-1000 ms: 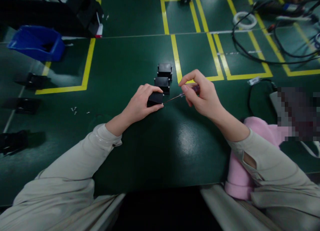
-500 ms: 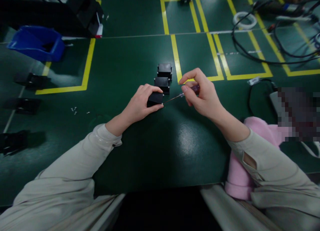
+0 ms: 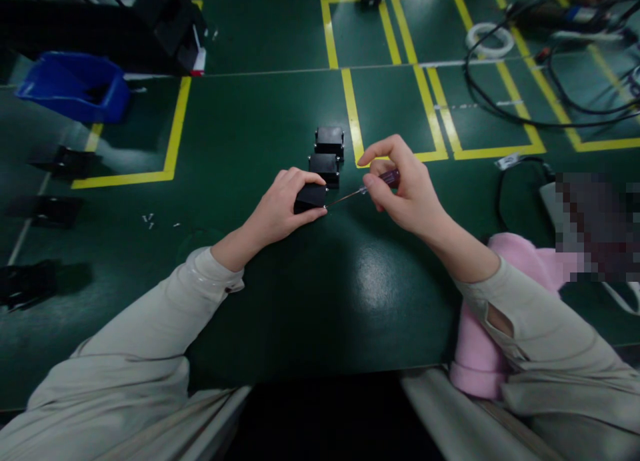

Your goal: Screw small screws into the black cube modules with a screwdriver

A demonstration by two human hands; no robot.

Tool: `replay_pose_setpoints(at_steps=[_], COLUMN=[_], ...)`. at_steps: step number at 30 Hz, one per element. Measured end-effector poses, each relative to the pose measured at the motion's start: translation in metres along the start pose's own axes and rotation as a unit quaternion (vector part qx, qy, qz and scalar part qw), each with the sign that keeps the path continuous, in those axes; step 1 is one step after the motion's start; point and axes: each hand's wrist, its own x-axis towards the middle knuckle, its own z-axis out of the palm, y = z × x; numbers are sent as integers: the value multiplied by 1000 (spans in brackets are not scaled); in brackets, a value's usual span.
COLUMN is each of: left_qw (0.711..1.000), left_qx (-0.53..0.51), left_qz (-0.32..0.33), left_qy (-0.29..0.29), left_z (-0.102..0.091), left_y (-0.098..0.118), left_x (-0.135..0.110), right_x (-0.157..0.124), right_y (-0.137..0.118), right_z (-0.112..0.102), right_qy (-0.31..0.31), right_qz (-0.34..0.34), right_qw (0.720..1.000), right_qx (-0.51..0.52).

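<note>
My left hand (image 3: 287,205) grips a small black block (image 3: 311,197) against the green table, thumb along its near side and fingers over the far side. In my right hand (image 3: 400,184) is a screwdriver with a dark purple handle (image 3: 389,178), its index finger raised off the handle. The thin shaft (image 3: 346,198) points left, and its tip meets a small shiny screw at the block's near right corner. Two similar black blocks, one (image 3: 324,167) just beyond the held one and another (image 3: 329,139) farther back, stand in a row with shiny screws at their sides.
Loose screws (image 3: 149,220) lie to the left. Several dark parts (image 3: 30,281) line the left edge, near a blue bin (image 3: 75,86). Pink cloth (image 3: 480,354) lies under my right forearm. A tape roll (image 3: 489,40) and black cables (image 3: 530,120) are at the back right.
The fingers of my right hand have shifted slightly on the screwdriver's handle. The block, its neighbours and my left hand stay in place.
</note>
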Motion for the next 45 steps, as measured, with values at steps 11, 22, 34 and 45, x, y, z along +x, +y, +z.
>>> replay_pose_setpoints(at_steps=[11,22,34,45], left_qw=[1000,1000,1000,1000], left_qx=[4,1,2,0], left_qz=[-8,-15,-3,-9], left_qy=[-5,-9,-3,-8], left_z=[-1,-1,-1,-1], left_y=[-1,0,1,0], left_x=[0,0,1,0], right_x=[0,0,-1,-1], right_y=[-2,0,1,1], right_z=[-1,1,0,1], right_qy=[-7,3,-1,9], right_qz=[17,15,7,6], right_qw=[1000,1000,1000,1000], right_qx=[6,8,5,-9])
